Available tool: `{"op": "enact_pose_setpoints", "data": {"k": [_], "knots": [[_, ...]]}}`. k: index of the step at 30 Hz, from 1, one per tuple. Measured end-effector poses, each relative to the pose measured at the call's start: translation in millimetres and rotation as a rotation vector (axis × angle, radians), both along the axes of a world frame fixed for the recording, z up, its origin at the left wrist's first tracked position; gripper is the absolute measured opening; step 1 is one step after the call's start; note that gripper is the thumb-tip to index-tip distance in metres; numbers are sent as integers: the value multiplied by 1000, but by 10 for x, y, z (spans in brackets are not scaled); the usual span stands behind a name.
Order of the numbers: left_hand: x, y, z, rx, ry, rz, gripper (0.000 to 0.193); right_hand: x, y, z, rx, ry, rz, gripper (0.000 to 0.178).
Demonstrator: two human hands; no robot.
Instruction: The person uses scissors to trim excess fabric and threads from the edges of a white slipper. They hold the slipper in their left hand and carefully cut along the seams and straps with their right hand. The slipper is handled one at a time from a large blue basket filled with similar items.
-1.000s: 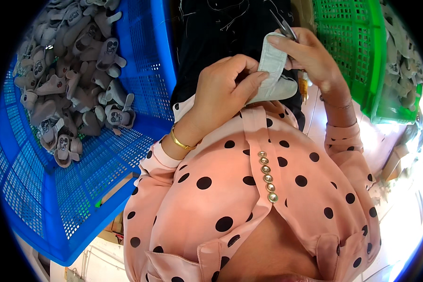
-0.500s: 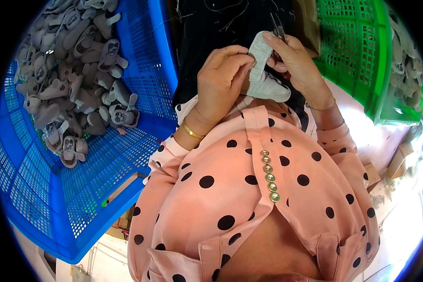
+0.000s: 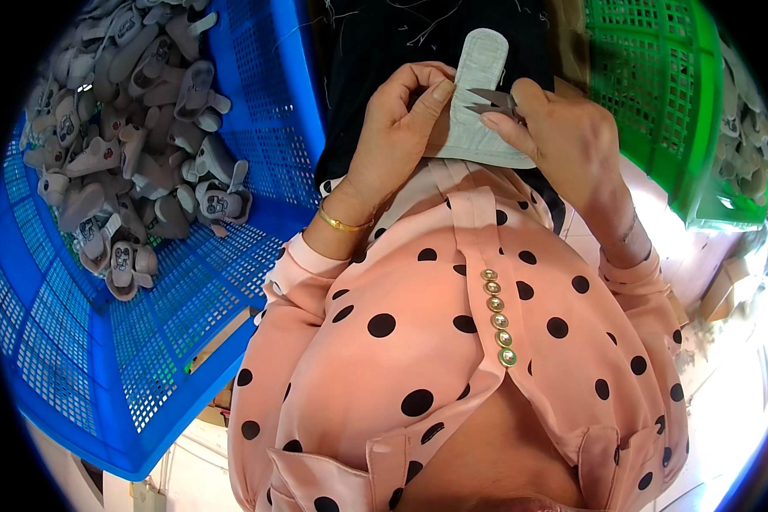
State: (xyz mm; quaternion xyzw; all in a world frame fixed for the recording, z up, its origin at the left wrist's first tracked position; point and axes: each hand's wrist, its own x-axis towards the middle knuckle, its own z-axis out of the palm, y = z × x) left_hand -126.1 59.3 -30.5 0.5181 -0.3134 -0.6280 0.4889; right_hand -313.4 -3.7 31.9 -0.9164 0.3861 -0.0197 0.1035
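Observation:
Over my lap, my left hand (image 3: 392, 136) pinches the edge of a small pale grey child's shoe (image 3: 485, 58). Its rounded strap points away from me, and the body lies below, partly covered by my hands. In my right hand (image 3: 576, 141) is a pair of thread snips (image 3: 493, 100), gripped between thumb and fingers. The blades are spread, pointing left across the strap toward my left fingertips. I cannot tell whether a thread lies between them.
On the left stands a blue perforated plastic basket (image 3: 158, 375) with many grey shoes (image 3: 154, 141) heaped inside. A green perforated basket (image 3: 648, 94) at the right has more grey shoes (image 3: 747, 141) beside it. Loose threads (image 3: 422, 26) lie on my dark trousers. A cardboard box (image 3: 724, 290) sits lower right.
The shoe has been turned so its strap stands straighter and its printed side no longer shows. My right hand has moved nearer and swung the snips' blades leftward onto the strap.

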Motion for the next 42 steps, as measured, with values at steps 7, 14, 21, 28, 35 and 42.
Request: {"op": "enact_pose_setpoints", "data": {"k": [7,14,21,28,35,42], "knots": [[59,4,-14,-9,99,-33,18,110,-82,19,-44,95,73,40],[67,-11,14,32,99,-39,18,120,-109,-49,-67,176,82,39],[61,-13,-25,-3,91,-45,18,102,-105,-64,-60,155,60,40],[47,-49,48,-23,86,-56,15,99,-130,-105,-58,130,95,40],[109,-17,94,5,174,66,16,17,-211,-199,238,-97,-121,41],[421,-178,206,-343,-502,47,17,27,-385,-326,987,-655,-634,40]]}}
